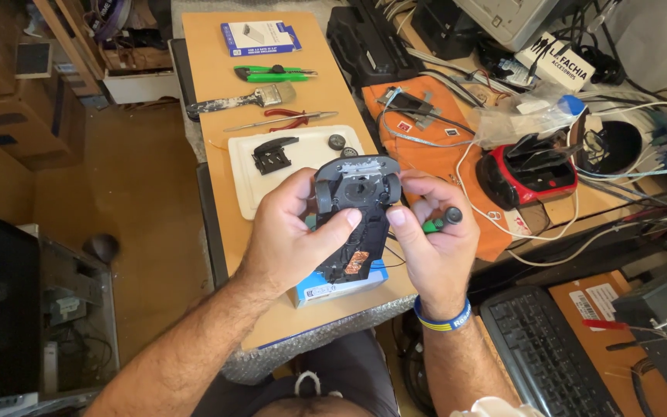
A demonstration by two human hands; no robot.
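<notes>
A dark plastic toy-car chassis [355,212], underside up, sits between both hands above a wooden tabletop [218,85]. The left hand [295,232] clasps its side, thumb pressed on the base. The right hand [434,232] pinches the opposite edge while its curled fingers clamp a green-handled screwdriver [441,221]. A white tray [248,181] of small black parts lies just behind.

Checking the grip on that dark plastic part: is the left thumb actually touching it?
Touching. The head view shows the left hand wrapped around the dark plastic part, with its thumb tip pressed flat on the part's face.
</notes>
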